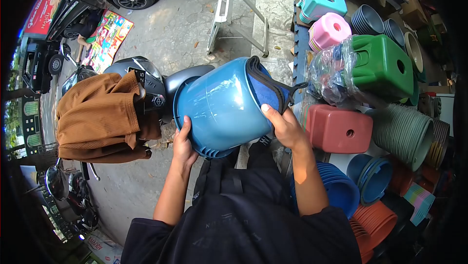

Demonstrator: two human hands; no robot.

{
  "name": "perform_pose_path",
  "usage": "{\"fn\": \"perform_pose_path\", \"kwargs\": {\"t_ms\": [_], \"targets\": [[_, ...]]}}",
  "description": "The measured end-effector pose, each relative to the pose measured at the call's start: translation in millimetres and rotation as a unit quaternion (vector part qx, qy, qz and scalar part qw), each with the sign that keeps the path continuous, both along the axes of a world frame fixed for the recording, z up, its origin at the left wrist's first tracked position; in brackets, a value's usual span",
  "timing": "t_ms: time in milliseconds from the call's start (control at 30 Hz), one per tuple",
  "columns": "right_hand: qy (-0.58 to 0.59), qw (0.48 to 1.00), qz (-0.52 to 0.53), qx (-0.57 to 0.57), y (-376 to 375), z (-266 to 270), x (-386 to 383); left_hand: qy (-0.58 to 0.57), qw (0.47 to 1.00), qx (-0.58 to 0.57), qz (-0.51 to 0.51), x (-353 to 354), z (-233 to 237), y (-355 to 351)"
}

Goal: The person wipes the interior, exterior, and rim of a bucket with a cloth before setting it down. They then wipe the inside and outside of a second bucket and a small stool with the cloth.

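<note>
A shiny blue plastic bucket (214, 100) is held on its side in front of my body, its rim toward the left. My left hand (184, 142) grips it near the rim, thumb on the outer wall and fingers hidden behind. At the base end on the right, my right hand (282, 125) presses a blue cloth with black edging and a cord (270, 86) against the bucket, thumb on top. A motor scooter (187, 78) stands beyond the bucket's left side, with a brown garment (100, 113) draped over its front.
To the right are a green stool (382, 64), a red-brown stool (339, 130), pink stools (331, 27), turquoise stools (324, 3) and stacked basins (339, 186). A metal frame (224, 10) stands ahead. Beyond the scooter, a person's leg (82, 42) shows near a colourful mat (109, 35) and parked vehicles.
</note>
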State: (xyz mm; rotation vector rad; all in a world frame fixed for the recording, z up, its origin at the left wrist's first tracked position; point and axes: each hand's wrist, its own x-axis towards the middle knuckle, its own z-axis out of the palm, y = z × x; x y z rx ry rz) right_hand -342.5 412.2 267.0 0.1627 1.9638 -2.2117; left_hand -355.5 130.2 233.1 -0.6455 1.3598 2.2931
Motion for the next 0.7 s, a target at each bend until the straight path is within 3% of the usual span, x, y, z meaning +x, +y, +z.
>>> {"fn": "perform_pose_path", "kwargs": {"t_ms": [67,233,267,300,367,433,500,533,633,700], "targets": [[0.042,0.998,-0.002,0.044,-1.4,5.6,5.2,0.000,1.000,0.006,-0.005,-1.8,3.0,-0.5],[0.044,0.997,-0.048,-0.028,-0.1,41.6,27.9,0.026,0.999,-0.025,-0.026,-6.3,22.7,17.2],[0.125,0.987,-0.067,0.079,1.3,39.9,37.3,0.056,0.996,-0.045,-0.050,-7.2,20.9,18.9],[0.122,0.987,-0.094,0.043,2.1,50.1,40.1,0.088,0.991,-0.063,-0.073,-9.2,21.4,22.2],[0.129,0.974,-0.141,0.118,6.3,47.8,51.0,0.153,0.973,-0.124,-0.124,-11.5,24.7,29.7],[0.149,0.950,-0.264,0.069,-7.3,66.6,48.1,0.225,0.922,-0.228,-0.218,-14.6,40.4,40.4],[0.150,0.930,-0.330,0.059,-15.9,59.6,51.4,0.317,0.829,-0.317,-0.336,-16.2,53.7,51.2],[0.140,0.928,-0.340,0.064,-22.5,55.7,54.5,0.436,0.742,-0.348,-0.371,-20.6,51.6,56.5],[0.125,0.943,-0.297,0.082,-38.8,72.9,43.9,0.549,0.609,-0.358,-0.447,-18.6,66.4,67.9],[0.094,0.891,-0.340,0.286,-52.5,42.2,39.9,0.572,0.555,-0.366,-0.480,-15.8,65.1,73.0]]}}
